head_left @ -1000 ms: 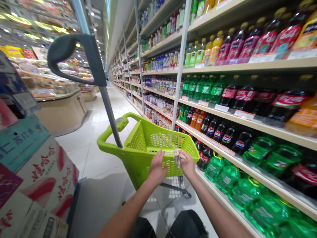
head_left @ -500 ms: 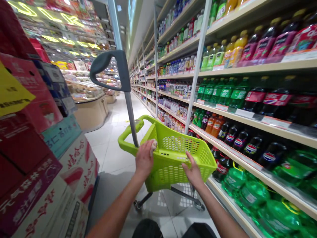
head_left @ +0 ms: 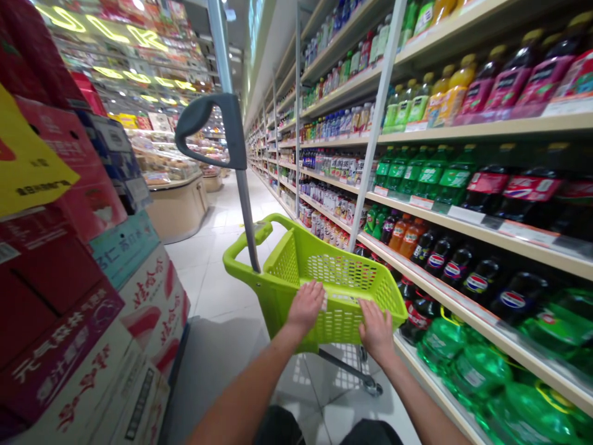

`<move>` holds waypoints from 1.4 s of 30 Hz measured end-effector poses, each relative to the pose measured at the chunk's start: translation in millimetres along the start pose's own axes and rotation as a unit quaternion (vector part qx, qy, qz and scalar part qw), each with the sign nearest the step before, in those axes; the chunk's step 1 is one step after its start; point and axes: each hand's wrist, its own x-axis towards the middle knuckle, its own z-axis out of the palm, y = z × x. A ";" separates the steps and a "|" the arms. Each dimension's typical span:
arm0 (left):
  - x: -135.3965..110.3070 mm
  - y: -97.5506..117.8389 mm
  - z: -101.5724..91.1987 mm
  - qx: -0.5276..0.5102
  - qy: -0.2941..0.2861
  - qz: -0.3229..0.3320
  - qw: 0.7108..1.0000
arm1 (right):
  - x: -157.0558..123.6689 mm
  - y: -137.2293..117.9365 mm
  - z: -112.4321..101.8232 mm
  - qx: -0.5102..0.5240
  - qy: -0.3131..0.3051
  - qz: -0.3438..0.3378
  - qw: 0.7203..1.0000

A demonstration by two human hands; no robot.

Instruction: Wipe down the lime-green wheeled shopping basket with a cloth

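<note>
A lime-green shopping cart [head_left: 287,315] with a perforated plastic basket stands side-on in front of me. My left hand [head_left: 306,306] is closed on the near rim around the middle, with a bit of a white crumpled tissue [head_left: 324,301] showing at the fingertips. Farther right along the same rim, my right hand [head_left: 374,327] has its fingers curled over the edge, gripping the cart. From the basket's left end a grey pole [head_left: 243,210] rises, bearing a dark grey loop-shaped handle [head_left: 210,131]. The basket's inside looks bare where it shows.
Shelves of bottled drinks [head_left: 456,170] line the right side, close to the cart. Big green bottles [head_left: 479,364] fill the lowest shelf. Stacked drink cartons [head_left: 60,334] stand on the left. A rounded display counter [head_left: 178,210] is beyond, beside the tiled aisle [head_left: 217,241].
My left hand has slid right along the rim from near the pole, with the white tissue. My right hand has moved slightly right and its fingers have curled over the rim.
</note>
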 end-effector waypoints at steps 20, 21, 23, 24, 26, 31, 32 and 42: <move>-37.1 29.8 -5.7 -0.647 0.124 -0.395 0.640 | 8.0 -106.8 -58.4 0.482 0.007 0.163 0.861; -41.5 28.1 -3.5 -0.652 0.130 -0.412 0.624 | 2.8 -112.3 -58.5 0.448 0.029 0.134 0.884; -48.8 28.8 -4.3 -0.700 0.127 -0.429 0.557 | -9.5 -123.2 -58.7 0.385 0.050 0.042 0.920; -51.4 30.8 -7.3 -0.732 0.121 -0.435 0.510 | -15.7 -128.0 -58.9 0.361 0.045 -0.011 0.931; -54.9 35.0 -16.8 -0.779 0.100 -0.453 0.423 | -26.0 -134.6 -59.8 0.322 0.012 -0.096 0.942; -56.2 32.0 -32.6 -0.787 0.043 -0.502 0.355 | -31.6 -135.4 -58.3 0.272 -0.031 -0.186 0.944; -56.4 29.9 -31.8 -0.787 0.038 -0.502 0.357 | -30.1 -134.4 -56.7 0.278 -0.033 -0.204 0.938; -46.6 12.4 -50.5 -0.721 -0.026 -0.413 0.556 | 4.9 -114.1 -37.0 0.299 0.004 -0.252 0.920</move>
